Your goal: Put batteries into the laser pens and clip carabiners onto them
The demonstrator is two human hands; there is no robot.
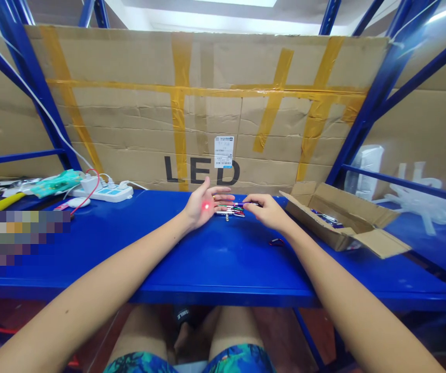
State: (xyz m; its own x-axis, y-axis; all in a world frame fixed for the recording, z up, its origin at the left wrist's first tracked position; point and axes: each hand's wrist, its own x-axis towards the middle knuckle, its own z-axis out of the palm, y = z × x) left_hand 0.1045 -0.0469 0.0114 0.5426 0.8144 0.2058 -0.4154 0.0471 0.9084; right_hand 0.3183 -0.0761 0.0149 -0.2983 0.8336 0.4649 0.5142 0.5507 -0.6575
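Loosely curled right grip [267, 212] on pointer [242, 204]

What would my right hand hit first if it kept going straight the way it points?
The small metal pointers just ahead of your right hand, though depth here is unclear.
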